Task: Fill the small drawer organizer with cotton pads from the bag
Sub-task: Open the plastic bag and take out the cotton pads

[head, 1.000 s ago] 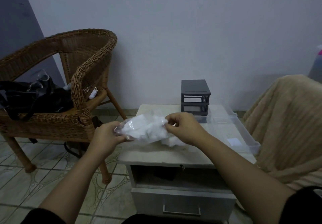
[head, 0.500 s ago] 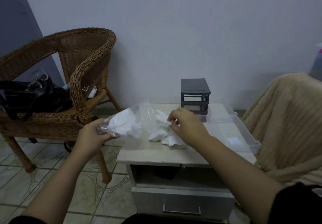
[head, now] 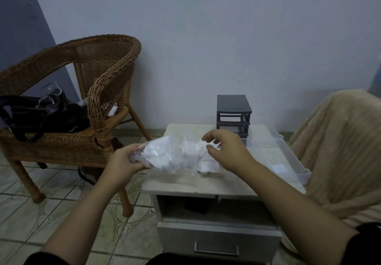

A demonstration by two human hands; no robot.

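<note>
Bag [head: 173,155] clenched in left grip [head: 123,161]; right grip [head: 224,151] released at its mouth.

left hand [head: 123,161]: fingers clenched | right hand [head: 226,151]: fingers loosely spread

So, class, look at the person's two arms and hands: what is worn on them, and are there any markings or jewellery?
Both forearms are bare. A black sleeve edge shows on the right arm, and dark fabric on the left. The left hand and right hand wear no gloves, and no rings, watch or markings are visible.
</note>
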